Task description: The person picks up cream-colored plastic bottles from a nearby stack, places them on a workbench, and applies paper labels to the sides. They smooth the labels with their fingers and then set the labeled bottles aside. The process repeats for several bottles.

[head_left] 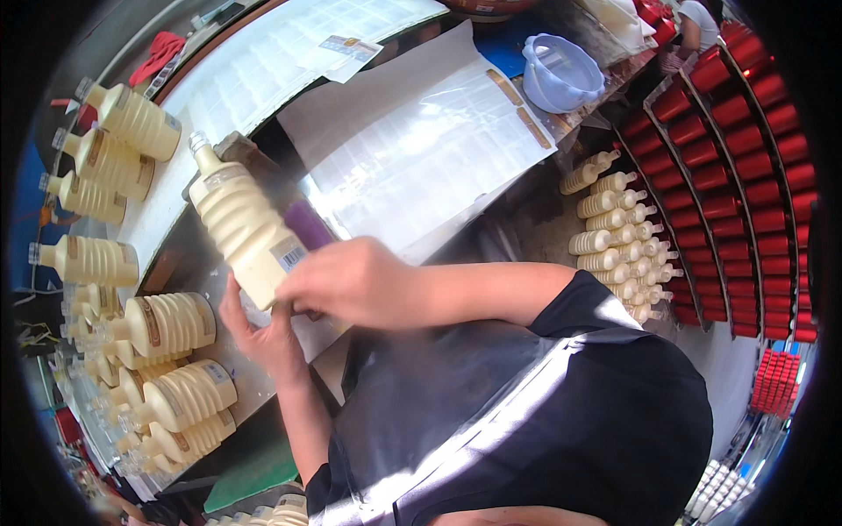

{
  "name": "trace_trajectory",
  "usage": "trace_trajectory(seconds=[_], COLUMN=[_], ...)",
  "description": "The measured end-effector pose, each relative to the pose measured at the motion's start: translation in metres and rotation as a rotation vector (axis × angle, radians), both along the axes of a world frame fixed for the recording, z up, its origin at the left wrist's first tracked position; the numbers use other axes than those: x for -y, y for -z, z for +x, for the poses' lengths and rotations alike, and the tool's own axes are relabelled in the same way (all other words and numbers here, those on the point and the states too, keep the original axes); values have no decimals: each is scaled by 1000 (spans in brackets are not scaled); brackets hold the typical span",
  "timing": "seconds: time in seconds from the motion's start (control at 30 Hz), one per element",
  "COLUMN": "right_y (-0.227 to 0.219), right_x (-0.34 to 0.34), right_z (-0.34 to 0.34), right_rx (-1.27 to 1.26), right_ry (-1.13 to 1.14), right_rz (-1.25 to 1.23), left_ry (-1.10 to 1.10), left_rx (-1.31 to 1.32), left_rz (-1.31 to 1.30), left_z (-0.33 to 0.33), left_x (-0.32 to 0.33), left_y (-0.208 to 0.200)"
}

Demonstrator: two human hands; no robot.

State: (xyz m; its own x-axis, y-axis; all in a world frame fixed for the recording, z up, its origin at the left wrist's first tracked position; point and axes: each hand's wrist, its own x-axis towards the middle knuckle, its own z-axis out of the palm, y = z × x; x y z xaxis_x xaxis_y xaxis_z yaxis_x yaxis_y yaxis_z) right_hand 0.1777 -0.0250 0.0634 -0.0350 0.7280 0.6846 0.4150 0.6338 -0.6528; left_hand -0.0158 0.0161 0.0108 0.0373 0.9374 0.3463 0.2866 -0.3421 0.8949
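A cream plastic bottle (246,223) with a ribbed body and clear neck lies tilted, its neck toward the far left beside a dark block (235,149). My left hand (263,337) is at the bottle's base, fingers on one side and thumb at the bottom edge, gripping it. Curled and slightly blurred, my right hand (355,279) touches the bottle's lower side beside a small barcode label (289,254). Whatever its fingertips hold is hidden. A purple item (307,223) shows just behind that hand.
More cream bottles stand along the left bench (136,136) and lower left (189,394). A white-covered table (412,123) spreads ahead, with a light-blue bucket (561,74) at its far end. Rows of bottles (618,232) and racks of red containers (728,167) fill the right. Another person (697,31) is far right.
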Motion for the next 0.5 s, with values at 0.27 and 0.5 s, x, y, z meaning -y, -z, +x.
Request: trace_trajectory(seconds=[0.27, 0.5], right_y=[49, 72], right_x=[29, 104], right_z=[136, 267], right_rx=[-360, 542], right_ry=[302, 1290], right_rz=[-788, -907], left_ry=[141, -8], left_rx=[30, -346], left_rz=[-22, 209], left_z=[25, 20], left_x=[-9, -10], left_y=[12, -2])
